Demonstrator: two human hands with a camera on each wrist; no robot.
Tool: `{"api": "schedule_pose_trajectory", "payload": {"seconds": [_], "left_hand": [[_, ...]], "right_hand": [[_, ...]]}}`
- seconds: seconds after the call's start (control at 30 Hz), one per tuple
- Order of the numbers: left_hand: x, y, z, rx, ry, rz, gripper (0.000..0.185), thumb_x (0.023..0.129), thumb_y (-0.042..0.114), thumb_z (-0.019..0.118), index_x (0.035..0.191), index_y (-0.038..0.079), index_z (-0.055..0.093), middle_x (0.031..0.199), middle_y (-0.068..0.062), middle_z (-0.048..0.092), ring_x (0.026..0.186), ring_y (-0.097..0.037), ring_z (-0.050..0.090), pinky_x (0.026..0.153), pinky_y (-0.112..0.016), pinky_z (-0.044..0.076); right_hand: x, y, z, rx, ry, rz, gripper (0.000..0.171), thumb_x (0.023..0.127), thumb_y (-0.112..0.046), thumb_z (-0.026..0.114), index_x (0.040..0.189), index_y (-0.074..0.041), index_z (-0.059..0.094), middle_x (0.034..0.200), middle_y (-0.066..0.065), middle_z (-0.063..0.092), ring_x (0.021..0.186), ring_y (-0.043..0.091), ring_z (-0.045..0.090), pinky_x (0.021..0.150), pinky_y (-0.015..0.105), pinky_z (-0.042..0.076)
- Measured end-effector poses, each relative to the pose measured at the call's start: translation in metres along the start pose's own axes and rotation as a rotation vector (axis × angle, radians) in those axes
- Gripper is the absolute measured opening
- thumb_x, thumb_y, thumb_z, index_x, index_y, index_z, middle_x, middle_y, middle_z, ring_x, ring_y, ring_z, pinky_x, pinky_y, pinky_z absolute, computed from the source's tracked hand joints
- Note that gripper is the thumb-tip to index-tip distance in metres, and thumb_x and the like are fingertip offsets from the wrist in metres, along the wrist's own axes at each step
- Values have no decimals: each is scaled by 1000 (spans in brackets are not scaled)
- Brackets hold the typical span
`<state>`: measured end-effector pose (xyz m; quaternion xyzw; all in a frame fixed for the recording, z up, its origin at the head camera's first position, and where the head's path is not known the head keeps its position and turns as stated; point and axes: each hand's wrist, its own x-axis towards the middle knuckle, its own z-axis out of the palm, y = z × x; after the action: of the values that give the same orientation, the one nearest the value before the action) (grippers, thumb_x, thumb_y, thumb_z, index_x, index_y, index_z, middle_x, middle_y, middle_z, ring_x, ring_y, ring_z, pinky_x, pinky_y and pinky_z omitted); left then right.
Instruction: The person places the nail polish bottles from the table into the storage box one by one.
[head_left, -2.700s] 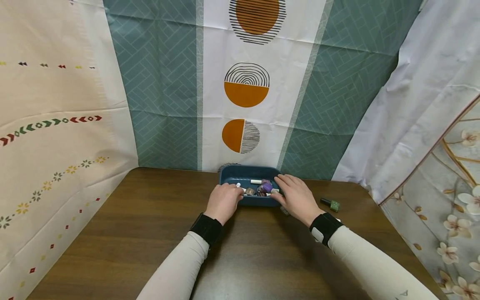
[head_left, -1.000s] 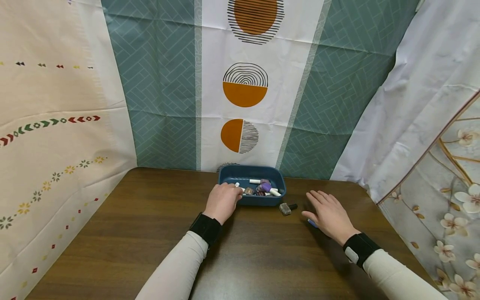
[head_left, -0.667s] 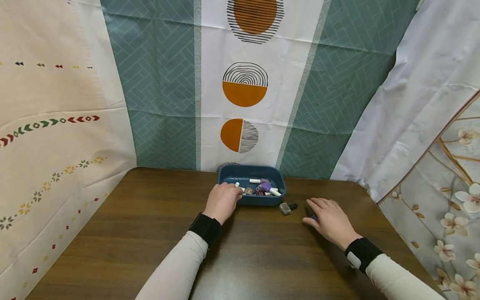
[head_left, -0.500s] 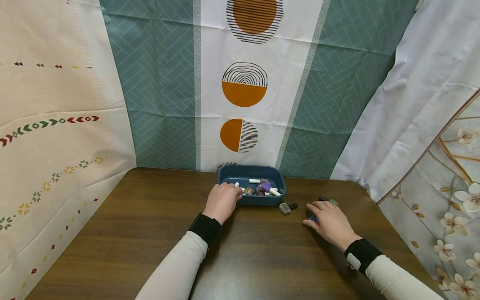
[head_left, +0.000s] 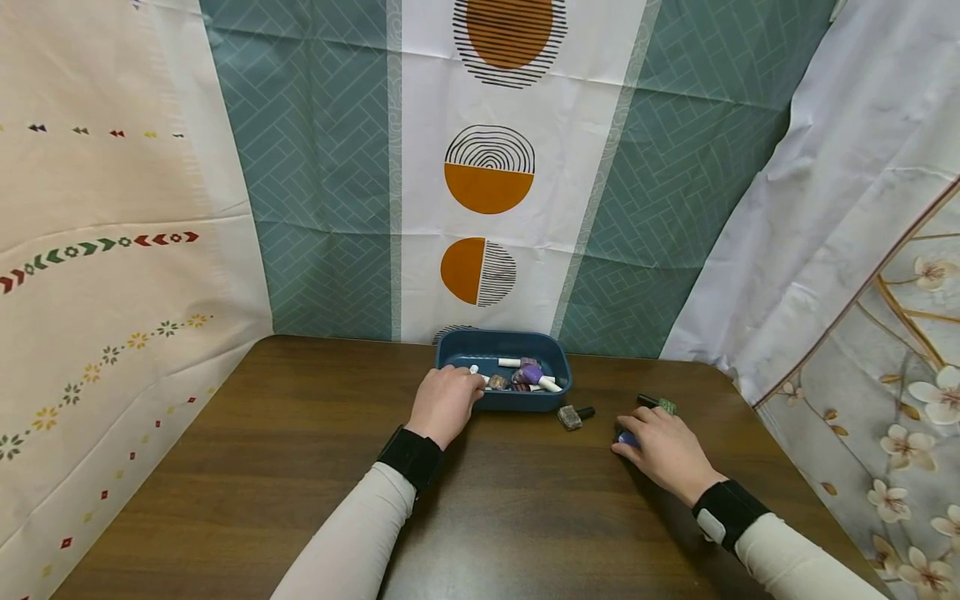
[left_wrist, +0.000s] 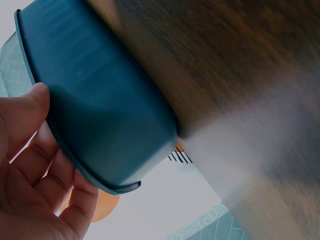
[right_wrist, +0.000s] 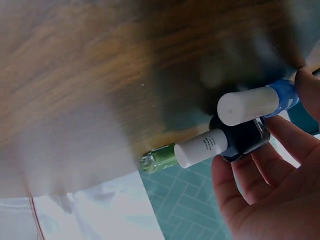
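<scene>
Bottles of nail polish, a blue one (right_wrist: 280,97) and a dark one (right_wrist: 240,137), each white-capped, lie on the wooden table (head_left: 262,467) under the right hand (head_left: 663,450), whose fingers curl round them. Just beyond those fingers lies a green bottle (head_left: 660,405). Off to that hand's left, the left hand (head_left: 444,404) grips the near rim of the blue tray (head_left: 525,342) holding more bottles; a brown bottle (head_left: 572,416) lies between the hands.

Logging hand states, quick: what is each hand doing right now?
Left hand: grips the blue tray by its rim.
Right hand: curled round two small white-capped bottles on the table.
</scene>
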<state>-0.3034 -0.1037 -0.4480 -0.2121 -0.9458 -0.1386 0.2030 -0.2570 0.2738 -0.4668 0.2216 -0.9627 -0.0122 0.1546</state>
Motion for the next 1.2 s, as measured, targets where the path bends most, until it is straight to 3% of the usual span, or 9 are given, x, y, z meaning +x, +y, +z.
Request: {"api": "schedule_pose_trajectory", "payload": {"seconds": [0.4,0.63,1.0,1.2], "left_hand": [[-1,-2,3,11,7,10,7,103,20,82,104,14,87,90,-1,77,85,-25,69,80,-42,56],[0,-1,2,12,4,9,7,103,20,82,106,15,87,91,-1,77,86,-24,69,80,-41,55],[0,0,0,6,2,2,8,103,20,82,106,15,87,91,-2,77,86,-24,69,81,-41,55],[0,0,0,5,2,5,8,103,20,81,106,15,87,90,-2,77,86,-25,69,81,-42,55]], "right_hand": [[-4,2,1,2,36,-32,33,93,-34,91,110,-8,81,107,8,72,105,34,69,87,55,59],[-2,1,2,-8,56,-50,29,93,-29,92,109,-8,81,110,10,75,111,36,68,92,57,58],[2,-1,4,17,82,-84,26,90,-24,94,106,-7,81,102,6,78,106,33,67,95,56,57],[5,-5,2,48,78,-73,28,92,-23,93,110,-5,80,106,8,78,108,34,69,98,57,57]]}}
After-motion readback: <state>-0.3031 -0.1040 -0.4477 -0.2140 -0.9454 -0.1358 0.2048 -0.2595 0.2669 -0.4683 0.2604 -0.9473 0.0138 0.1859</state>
